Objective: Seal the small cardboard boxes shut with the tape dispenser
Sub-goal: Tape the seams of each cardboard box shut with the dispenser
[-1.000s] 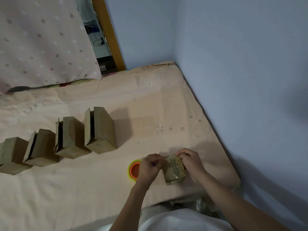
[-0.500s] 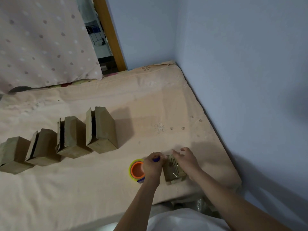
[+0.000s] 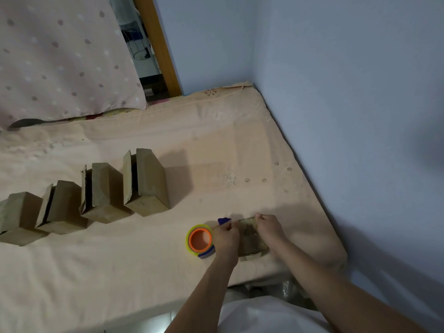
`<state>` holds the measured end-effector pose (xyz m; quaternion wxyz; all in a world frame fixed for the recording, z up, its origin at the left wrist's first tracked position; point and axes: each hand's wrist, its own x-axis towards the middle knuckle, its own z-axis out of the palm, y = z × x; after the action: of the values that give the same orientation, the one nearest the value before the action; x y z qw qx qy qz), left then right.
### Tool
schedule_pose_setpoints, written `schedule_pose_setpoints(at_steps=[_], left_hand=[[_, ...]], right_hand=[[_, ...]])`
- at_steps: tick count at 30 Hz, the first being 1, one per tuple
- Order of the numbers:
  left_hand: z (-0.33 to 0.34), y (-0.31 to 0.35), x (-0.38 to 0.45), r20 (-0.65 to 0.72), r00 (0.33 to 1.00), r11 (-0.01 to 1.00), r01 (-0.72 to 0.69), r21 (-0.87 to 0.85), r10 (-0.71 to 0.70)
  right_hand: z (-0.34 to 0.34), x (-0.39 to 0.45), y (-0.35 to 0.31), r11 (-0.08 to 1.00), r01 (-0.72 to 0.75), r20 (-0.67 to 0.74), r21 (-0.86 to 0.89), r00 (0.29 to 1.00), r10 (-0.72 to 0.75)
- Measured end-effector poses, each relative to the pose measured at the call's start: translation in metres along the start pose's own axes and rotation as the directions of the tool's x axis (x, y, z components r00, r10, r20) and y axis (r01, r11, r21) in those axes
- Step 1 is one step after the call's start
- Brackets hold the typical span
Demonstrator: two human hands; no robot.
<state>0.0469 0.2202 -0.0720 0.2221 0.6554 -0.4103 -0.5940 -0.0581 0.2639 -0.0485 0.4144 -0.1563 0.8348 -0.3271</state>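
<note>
A small brown cardboard box, glossy with clear tape, lies near the front edge of the bed. It is pressed at its far end by the curled right hand. The tape dispenser, orange-cored with blue handle, is gripped by the left hand just beside it.

Arms: two bare forearms rise from the bottom edge of the frame, no sleeves on the parts in view
Left hand: bare, no ring, watch or glove to be seen
Right hand: bare, likewise unadorned
Garment: white cloth at the bottom centre, between the arms, plain, without print; what kind of garment cannot be told
</note>
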Motion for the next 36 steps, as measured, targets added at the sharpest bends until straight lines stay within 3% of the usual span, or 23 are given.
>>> schedule_pose_setpoints(at_steps=[3,5,16,22,28,33,36], left_hand=[[0.004,0.003,-0.004,-0.034,0.999,0.981,-0.028,0.192,0.035],[0.006,0.005,-0.004,-0.030,0.999,0.974,-0.006,0.226,0.013],[0.005,0.011,-0.007,-0.031,0.995,0.989,0.098,0.113,-0.095],[0.003,0.019,-0.009,-0.050,0.997,0.977,0.073,0.199,-0.064],[0.004,0.020,-0.007,-0.044,0.995,0.970,0.097,0.222,-0.089],[0.002,0.017,-0.011,-0.001,0.998,0.963,0.060,0.264,-0.062],[0.002,0.020,-0.012,0.011,1.000,0.973,0.006,0.230,-0.009]], right_hand=[[0.005,-0.004,0.002,0.999,0.025,0.006,-0.030,1.000,-0.025],[0.008,-0.005,0.001,1.000,0.018,-0.024,-0.022,1.000,-0.018],[0.002,0.005,-0.001,0.982,-0.148,-0.012,0.117,0.989,0.150],[0.009,-0.001,0.007,0.997,-0.025,-0.019,0.074,0.999,0.027],[0.000,0.004,0.001,0.962,-0.176,0.023,0.206,0.984,0.175],[-0.007,0.005,-0.001,0.928,-0.294,0.148,0.229,0.953,0.265],[-0.010,0.000,-0.012,0.981,-0.166,0.090,0.104,0.984,0.157]])
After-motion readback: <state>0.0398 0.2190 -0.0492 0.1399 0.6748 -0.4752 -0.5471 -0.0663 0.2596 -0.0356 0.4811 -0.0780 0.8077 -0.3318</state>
